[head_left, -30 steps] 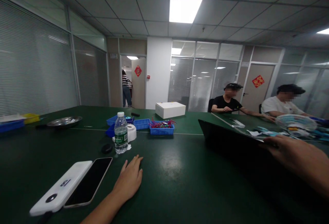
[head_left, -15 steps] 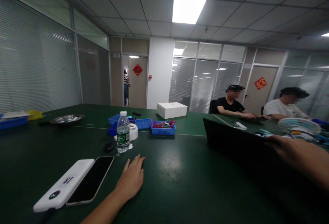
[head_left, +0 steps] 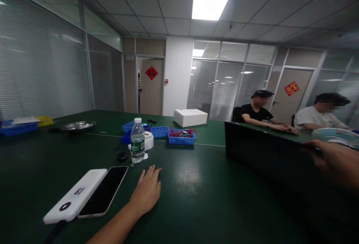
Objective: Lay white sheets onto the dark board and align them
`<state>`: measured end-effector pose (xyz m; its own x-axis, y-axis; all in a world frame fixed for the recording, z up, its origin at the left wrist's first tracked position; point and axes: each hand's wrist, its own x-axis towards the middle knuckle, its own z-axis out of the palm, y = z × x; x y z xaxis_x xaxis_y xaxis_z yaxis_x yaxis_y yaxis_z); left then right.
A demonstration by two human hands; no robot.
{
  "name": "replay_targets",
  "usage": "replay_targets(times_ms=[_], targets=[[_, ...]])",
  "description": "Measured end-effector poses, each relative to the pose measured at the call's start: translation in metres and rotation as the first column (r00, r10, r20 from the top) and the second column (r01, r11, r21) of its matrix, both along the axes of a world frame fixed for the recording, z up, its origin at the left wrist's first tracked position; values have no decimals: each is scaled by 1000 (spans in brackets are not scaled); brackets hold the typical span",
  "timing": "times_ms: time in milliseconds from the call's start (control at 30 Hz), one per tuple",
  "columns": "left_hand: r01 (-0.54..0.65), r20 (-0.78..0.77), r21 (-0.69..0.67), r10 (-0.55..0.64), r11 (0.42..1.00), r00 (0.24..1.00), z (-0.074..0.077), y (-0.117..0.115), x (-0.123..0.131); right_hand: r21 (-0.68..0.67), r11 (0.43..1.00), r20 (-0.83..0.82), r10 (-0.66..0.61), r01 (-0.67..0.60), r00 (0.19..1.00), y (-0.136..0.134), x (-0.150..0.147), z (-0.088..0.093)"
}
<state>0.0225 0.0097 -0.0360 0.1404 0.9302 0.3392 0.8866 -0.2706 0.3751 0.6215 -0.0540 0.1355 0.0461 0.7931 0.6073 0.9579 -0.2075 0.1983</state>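
Note:
My left hand (head_left: 146,191) lies palm down on the green table (head_left: 190,199), its fingers stretched out and holding nothing. Beside it are a smartphone (head_left: 104,191) with a dark screen and a white power bank (head_left: 77,195) marked 181, with a black cable. Beyond my fingers stands a capped water bottle (head_left: 137,141), upright. At the right, my right hand (head_left: 336,158), blurred, grips the top edge of a large flat black panel (head_left: 260,158), which stands tilted up from the table. Its lower right part fades into shadow, so I cannot tell what kind of panel it is.
A small black disc (head_left: 122,157) and a white rounded device (head_left: 149,140) sit near the bottle. Blue trays (head_left: 181,139), one with red wires, and a white box (head_left: 190,117) are farther back. A metal dish (head_left: 78,126) stands left. Two people sit at the far right.
My right hand and the black panel have shifted slightly right, and the panel's top edge sits higher. The view has turned a little. My left hand stays flat on the table.

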Motion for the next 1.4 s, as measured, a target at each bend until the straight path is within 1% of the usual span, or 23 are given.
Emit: replay_targets(times_ms=[67,133,200,233,300,400,433,500,600,700,767,800,833,867,900,933,967,1033,1100,1200,1233,1300,1400], targets=[[1,56,18,-2,1000,998,0,3,1,-13,1000,59,8,-7,998,-8,-16,1],[-10,135,48,3,999,991,2,7,1,-19,1000,87,20,-19,996,-22,-45,-2],[-31,233,93,9,995,972,6,9,0,10,992,109,121,-123,987,-38,-85,-9],[-44,286,121,8,992,958,9,9,-1,4,979,128,202,-204,971,-45,-106,-14],[-74,388,186,-4,980,922,15,7,-5,52,927,197,356,-372,914,-57,-146,-29],[-126,513,289,-42,949,857,23,2,-15,71,762,286,603,-644,745,-64,-195,-57],[-139,542,319,-61,937,838,24,0,-18,71,709,317,651,-702,689,-64,-207,-67],[-147,578,368,-102,918,810,25,-2,-25,58,638,365,703,-768,611,-61,-226,-84],[-113,581,388,-147,915,801,26,-2,-30,34,597,398,727,-801,559,-56,-242,-103],[-15,524,328,-168,945,835,27,-1,-27,-63,585,373,765,-809,524,-52,-245,-115],[77,443,257,-189,963,876,30,-3,-22,-204,535,283,834,-820,473,-44,-237,-122],[126,394,217,-204,968,896,31,-4,-19,-258,513,213,857,-818,470,-37,-229,-125],[172,344,174,-224,970,912,32,-6,-16,-288,515,128,856,-807,501,-27,-218,-129],[217,293,129,-246,968,924,33,-8,-13,-307,546,41,826,-780,562,-14,-203,-132],[258,245,82,-270,963,931,33,-10,-11,-245,636,-41,747,-732,663,0,-185,-135],[295,199,31,-295,955,935,33,-12,-10,-186,752,-124,620,-632,775,16,-164,-138],[326,156,-23,-318,945,935,33,-14,-9,-157,819,-152,532,-552,833,31,-141,-140],[364,82,-128,-356,922,931,33,-17,-8,-110,909,-187,379,-403,906,55,-92,-144],[371,29,-205,-373,906,927,33,-19,-9,-79,965,-229,228,-252,946,67,-44,-150],[351,-23,-257,-368,900,929,36,-20,-9,-103,995,-310,-16,-17,950,68,13,-167],[342,-34,-266,-363,901,931,37,-20,-8,-119,993,-327,-58,20,943,68,26,-174],[325,-52,-277,-352,904,935,38,-18,-6,-171,984,-350,-113,55,930,68,46,-187],[297,-71,-282,-329,912,942,39,-16,-3,-243,968,-364,-154,65,918,70,59,-201]])
